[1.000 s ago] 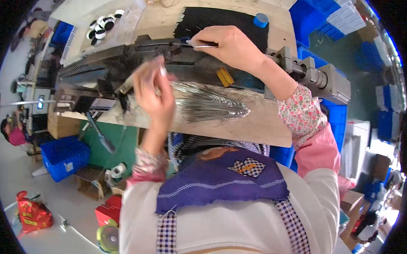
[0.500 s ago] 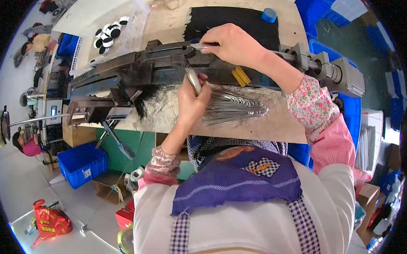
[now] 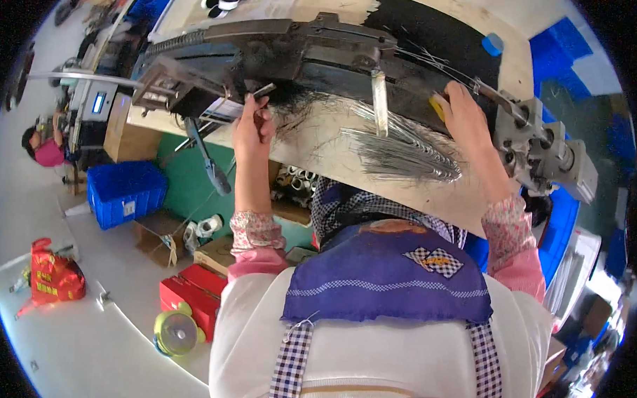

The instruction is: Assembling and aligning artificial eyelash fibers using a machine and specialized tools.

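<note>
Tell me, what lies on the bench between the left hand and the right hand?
In the head view, a fanned bundle of thin metal wires lies between left hand and right hand.

A long dark metal machine (image 3: pixel 302 54) runs along the far side of the pale wooden tabletop (image 3: pixel 320 139). A fanned bundle of thin silver wires (image 3: pixel 404 149) lies near of it; a blue plastic crate (image 3: pixel 126 192) sits on the floor, left.
</note>
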Available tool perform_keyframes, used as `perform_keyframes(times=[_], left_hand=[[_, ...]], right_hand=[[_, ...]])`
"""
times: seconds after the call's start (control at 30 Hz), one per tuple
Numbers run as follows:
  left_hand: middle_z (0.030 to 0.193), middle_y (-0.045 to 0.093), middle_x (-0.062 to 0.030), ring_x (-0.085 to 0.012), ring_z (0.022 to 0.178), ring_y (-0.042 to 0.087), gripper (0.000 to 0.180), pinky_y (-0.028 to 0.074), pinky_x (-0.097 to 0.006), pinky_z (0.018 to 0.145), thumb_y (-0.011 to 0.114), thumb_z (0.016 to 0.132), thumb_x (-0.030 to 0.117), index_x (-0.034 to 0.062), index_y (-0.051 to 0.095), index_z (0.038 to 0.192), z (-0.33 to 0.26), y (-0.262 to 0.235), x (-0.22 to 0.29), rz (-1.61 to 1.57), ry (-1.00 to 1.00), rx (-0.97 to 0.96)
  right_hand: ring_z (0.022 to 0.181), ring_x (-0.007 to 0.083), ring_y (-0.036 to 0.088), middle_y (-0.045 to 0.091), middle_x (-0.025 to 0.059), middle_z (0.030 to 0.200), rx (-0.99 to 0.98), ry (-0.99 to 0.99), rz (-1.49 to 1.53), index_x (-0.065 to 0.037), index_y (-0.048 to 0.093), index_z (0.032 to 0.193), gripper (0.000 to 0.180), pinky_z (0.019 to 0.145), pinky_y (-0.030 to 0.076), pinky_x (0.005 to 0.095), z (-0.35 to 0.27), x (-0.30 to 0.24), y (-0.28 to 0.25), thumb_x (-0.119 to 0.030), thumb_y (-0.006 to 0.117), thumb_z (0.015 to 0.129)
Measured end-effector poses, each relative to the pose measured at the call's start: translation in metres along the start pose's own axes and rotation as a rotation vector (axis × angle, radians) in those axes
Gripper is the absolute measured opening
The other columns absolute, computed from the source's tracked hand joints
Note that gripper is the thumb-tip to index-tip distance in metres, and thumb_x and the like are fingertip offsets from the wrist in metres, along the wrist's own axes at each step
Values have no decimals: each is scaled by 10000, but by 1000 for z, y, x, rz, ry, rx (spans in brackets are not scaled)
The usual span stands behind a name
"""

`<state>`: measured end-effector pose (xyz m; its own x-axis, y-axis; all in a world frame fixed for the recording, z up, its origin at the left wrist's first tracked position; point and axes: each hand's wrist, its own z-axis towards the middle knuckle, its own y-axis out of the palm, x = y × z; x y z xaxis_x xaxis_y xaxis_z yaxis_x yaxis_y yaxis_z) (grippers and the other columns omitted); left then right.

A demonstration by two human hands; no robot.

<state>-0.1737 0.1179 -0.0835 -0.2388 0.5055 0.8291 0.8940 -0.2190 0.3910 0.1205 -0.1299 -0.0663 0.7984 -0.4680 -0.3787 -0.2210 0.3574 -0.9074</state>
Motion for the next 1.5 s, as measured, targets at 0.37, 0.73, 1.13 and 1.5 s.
perform_keyframes(times=[0.37, 0.73, 1.13, 1.5], left_hand=[[591, 317, 64, -48, 436, 233, 195, 170, -218, 373, 480, 990, 253, 80, 505, 904, -24, 24, -39, -616, 97, -164], [578, 417, 43, -53, 390, 351, 209, 253, -216, 350, 547, 953, 240, 51, 536, 864, -91, 231, -68, 65, -299, -743], [568, 421, 29, -51, 395, 345, 275, 278, -220, 360, 541, 957, 249, 19, 542, 805, -81, 224, -76, 22, 54, -440], [550, 473, 36, -43, 439, 380, 244, 289, -213, 399, 565, 940, 215, 44, 628, 778, -75, 225, -73, 26, 16, -478]], right_hand=[[790, 379, 569, 554, 183, 838, -17, -95, 285, 6, 500, 868, 256, 674, 450, 427, -59, -10, -43, -229, 599, 889], [656, 77, 509, 573, 55, 710, 251, 94, 683, 4, 577, 904, 144, 610, 439, 250, -69, -19, -108, -132, 622, 884], [651, 65, 578, 678, 88, 797, 257, 144, 668, -9, 612, 988, 179, 581, 472, 238, -28, -17, -135, -144, 639, 872], [732, 203, 639, 659, 162, 892, -374, -263, 255, 9, 620, 1071, 250, 685, 510, 308, 75, -30, -86, -97, 570, 850]])
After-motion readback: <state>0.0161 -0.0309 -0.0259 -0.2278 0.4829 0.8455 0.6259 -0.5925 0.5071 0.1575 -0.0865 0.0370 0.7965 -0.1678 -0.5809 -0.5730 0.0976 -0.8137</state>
